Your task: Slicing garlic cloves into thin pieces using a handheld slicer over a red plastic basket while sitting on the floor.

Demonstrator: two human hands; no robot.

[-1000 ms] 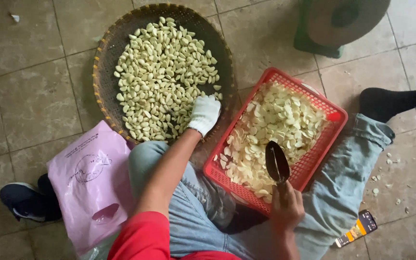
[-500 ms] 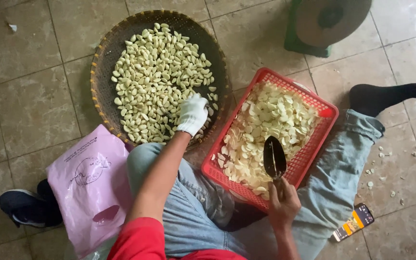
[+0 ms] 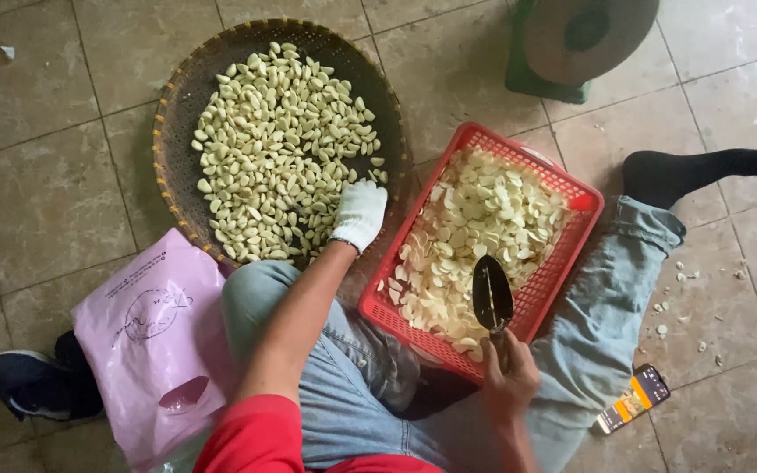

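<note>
My left hand, in a white glove, rests fingers-down on the near right rim of a round woven basket filled with peeled garlic cloves. Whether it grips a clove is hidden. My right hand is closed around the handle of a dark broad-bladed knife, blade pointing away from me over a red plastic basket heaped with sliced garlic. The red basket lies across my lap, to the right of the woven one.
A pink plastic bag lies by my left knee, a dark shoe beyond it. A phone sits on the tiled floor by my right leg, near scattered garlic bits. A green weighing scale stands at top right.
My left hand drew slightly back toward the basket's near rim among the cloves. The right hand and knife stayed over the red basket; the view shifted a little.
</note>
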